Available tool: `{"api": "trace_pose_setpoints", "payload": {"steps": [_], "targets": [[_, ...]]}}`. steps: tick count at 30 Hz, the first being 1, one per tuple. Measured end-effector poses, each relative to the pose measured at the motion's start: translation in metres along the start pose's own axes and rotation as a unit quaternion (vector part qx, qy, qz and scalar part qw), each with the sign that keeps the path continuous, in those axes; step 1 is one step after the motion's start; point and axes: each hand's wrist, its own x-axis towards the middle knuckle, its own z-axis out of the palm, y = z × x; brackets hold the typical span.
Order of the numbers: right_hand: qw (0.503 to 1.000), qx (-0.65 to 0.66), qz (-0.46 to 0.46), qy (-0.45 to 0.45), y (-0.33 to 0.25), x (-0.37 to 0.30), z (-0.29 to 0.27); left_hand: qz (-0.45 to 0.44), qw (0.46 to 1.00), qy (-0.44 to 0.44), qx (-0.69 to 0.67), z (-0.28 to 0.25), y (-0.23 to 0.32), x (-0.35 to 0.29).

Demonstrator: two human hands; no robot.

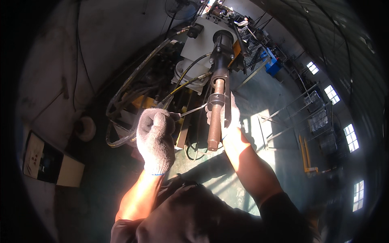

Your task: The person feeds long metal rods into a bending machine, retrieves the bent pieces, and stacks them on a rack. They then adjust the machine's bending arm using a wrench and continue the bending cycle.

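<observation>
In a grey-white knit glove, my left hand [156,135] is closed round the end of a tool with a thin straight metal shaft [194,109]. Its handle is mostly hidden in the fist. The shaft's far end meets a dark round collar [216,100] on a brown threaded rod [214,125]. From a black cylinder [223,52] the rod points toward me, a flat dark bar [227,97] running along its right side. My right hand [234,115], also gloved, wraps round the rod from behind just below the collar, its fingertips showing on the rod's left.
Hydraulic hoses [121,95] loop left of the cylinder, beside a grey machine body [198,42]. A blue bin [272,65] and metal racks stand to the right, near a yellow frame [307,156]. At the far left is a control box [44,158].
</observation>
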Motion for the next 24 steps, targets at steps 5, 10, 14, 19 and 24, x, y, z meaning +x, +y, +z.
{"api": "trace_pose_setpoints", "payload": {"steps": [5,10,14,19,24], "targets": [[0.998,0.057,0.005,-0.021,0.002,0.008,-0.005,-0.158,0.982,-0.103,-0.022,-0.017,0.038,0.040],[0.998,-0.001,0.002,0.066,0.001,0.003,0.005,-0.302,0.919,-0.237,0.091,-0.005,0.055,0.109],[0.991,-0.032,0.026,0.127,-0.005,-0.005,0.019,-0.365,0.846,-0.273,0.279,0.026,0.035,0.145],[0.985,-0.026,0.057,0.160,-0.011,-0.008,0.027,-0.373,0.677,-0.415,0.480,0.049,0.008,0.145],[0.980,0.010,0.045,0.192,-0.009,-0.002,0.029,-0.514,0.703,-0.348,0.347,0.053,-0.007,0.133]]}}
